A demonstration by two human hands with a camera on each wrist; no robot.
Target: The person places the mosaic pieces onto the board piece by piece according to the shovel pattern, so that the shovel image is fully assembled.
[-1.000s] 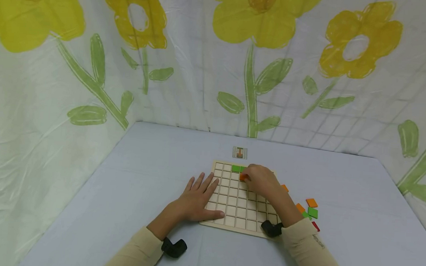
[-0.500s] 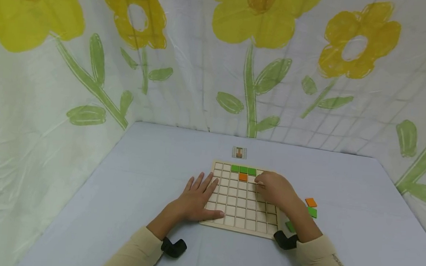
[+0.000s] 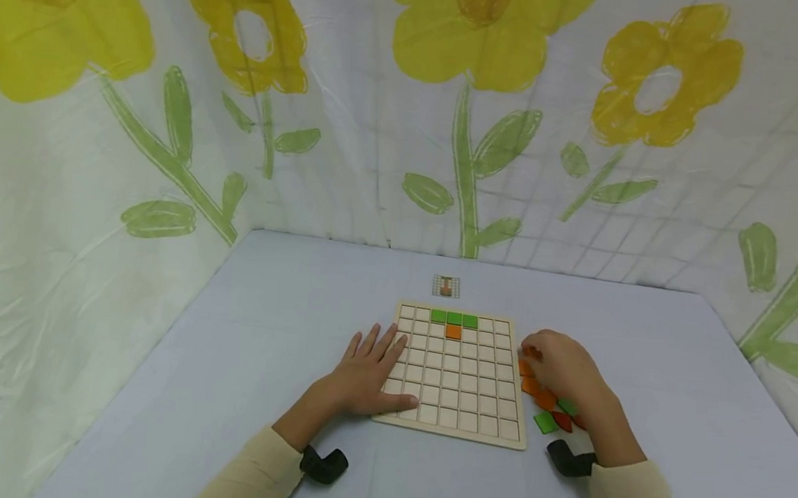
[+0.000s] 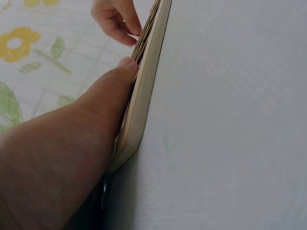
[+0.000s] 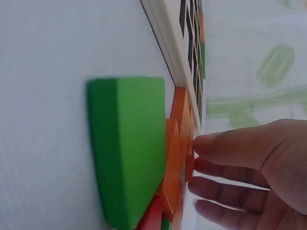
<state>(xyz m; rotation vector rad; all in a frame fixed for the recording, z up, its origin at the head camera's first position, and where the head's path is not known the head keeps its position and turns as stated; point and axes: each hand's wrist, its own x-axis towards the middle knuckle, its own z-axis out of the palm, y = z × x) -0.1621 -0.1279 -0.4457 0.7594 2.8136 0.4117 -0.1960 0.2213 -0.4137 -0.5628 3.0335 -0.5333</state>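
Wooden grid board [image 3: 453,378] is lying flat on the pale table [image 3: 265,309] as we are looking through the head view, with a curtain [image 3: 352,124] of painted yellow flowers hanging beyond the table's far edge. A small patterned card [image 3: 446,286] is lying just past the board. Three green tiles [image 3: 454,319] are sitting side by side in the far row, and one orange tile [image 3: 453,332] is sitting below the middle one. Our left hand [image 3: 366,376] is resting spread across the board's left edge. Our right hand [image 3: 563,366] is curling over loose orange tiles [image 3: 531,385] just beside the right edge; whether it is pinching one, we cannot tell. A loose green tile [image 3: 545,422] and a red piece [image 3: 562,421] are lying near its wrist. Table surface is stretching widely to either side of our hands.

Through the left wrist view, our thumb is lying along the board's near edge, with pale surface running outward beside it.

Through the right wrist view, the loose green tile is looming close, and orange ones are overlapping beside the rim, at our fingertips.
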